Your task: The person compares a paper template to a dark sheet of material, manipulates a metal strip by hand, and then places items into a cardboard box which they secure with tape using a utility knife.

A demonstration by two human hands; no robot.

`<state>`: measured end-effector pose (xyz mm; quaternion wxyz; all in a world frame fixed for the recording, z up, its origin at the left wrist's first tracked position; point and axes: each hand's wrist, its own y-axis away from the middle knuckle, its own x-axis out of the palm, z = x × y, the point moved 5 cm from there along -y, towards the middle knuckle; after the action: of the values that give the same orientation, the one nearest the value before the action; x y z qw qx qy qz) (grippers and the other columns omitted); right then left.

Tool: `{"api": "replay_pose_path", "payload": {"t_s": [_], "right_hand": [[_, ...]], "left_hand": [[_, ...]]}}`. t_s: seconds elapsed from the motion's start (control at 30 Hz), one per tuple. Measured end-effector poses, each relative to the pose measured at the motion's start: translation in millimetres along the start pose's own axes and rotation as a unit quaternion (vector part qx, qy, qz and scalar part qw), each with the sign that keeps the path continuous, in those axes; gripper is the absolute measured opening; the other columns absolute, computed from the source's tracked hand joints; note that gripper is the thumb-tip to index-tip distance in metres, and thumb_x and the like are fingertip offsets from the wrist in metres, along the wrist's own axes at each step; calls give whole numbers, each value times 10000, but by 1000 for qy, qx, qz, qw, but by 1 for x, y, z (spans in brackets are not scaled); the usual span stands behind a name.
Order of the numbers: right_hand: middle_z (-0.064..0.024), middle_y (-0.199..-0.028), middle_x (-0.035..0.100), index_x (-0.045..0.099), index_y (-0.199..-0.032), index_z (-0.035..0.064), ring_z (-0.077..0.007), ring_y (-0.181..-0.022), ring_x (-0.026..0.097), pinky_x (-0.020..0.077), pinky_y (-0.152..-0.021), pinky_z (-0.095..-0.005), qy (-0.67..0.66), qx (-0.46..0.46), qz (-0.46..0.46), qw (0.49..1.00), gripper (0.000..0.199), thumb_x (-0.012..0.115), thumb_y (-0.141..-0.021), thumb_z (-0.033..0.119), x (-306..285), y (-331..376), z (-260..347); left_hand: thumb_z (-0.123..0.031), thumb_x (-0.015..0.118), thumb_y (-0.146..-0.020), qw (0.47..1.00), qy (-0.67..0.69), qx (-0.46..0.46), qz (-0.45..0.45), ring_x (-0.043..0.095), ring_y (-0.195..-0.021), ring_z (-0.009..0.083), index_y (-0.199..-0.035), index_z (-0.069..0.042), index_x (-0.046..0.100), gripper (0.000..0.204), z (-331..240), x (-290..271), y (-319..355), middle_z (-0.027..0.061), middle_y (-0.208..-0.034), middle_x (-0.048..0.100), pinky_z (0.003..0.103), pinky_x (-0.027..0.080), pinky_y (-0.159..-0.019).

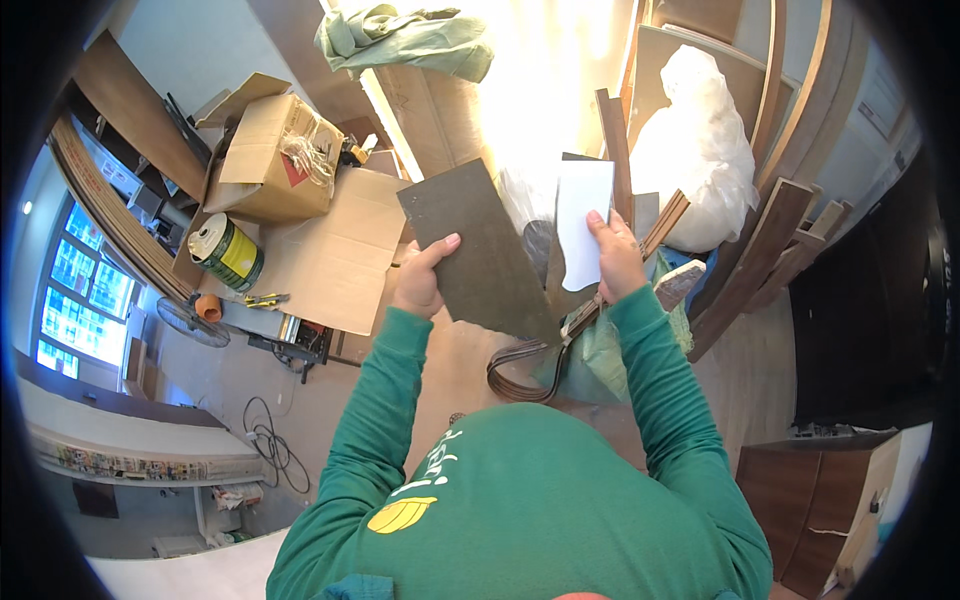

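My left hand [420, 278] grips a dark grey-brown rectangular board [482, 250] by its left edge, thumb on the face. The board is tilted, and its lower right corner reaches toward the middle. My right hand [620, 262] is closed on the right edge of a white sheet-like piece [584, 225] with a wavy lower left edge. Behind that piece shows a second dark board [556, 268], mostly covered. The fingers of my right hand are partly hidden behind these pieces. Both hands are raised in front of my green shirt.
A cardboard box [270, 160] and a green-labelled tin [228, 252] stand at left on a cardboard-covered table [335, 255]. Coiled edging strip [518, 372] lies below the boards. At right are a white plastic bag [695, 150] and leaning planks [765, 250]. A cable [268, 440] lies on the floor.
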<state>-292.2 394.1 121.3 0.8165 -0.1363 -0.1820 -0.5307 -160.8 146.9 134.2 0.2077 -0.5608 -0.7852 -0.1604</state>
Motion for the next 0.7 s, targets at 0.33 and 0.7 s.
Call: {"api": "replay_pose_path", "payload": {"t_s": [0.33,0.7], "right_hand": [[-72,-1156,670,549,-1317,-23,-142,-1004,630,502,-917,-294,94,83,188,974,416,654,-970,182,8,21,24],[-26,-810,653,664,-987,-25,-129,-765,570,481,-722,-311,526,2,347,776,312,730,-915,272,46,15,39]], "left_hand": [[14,607,-881,872,-415,251,-63,626,-1096,258,-1347,-61,573,474,-58,4,1,145,-1230,638,347,517,-934],[-397,770,-858,810,-538,-18,233,651,-911,208,-1045,13,731,452,-10,70,-20,103,-901,670,333,523,-792]]}}
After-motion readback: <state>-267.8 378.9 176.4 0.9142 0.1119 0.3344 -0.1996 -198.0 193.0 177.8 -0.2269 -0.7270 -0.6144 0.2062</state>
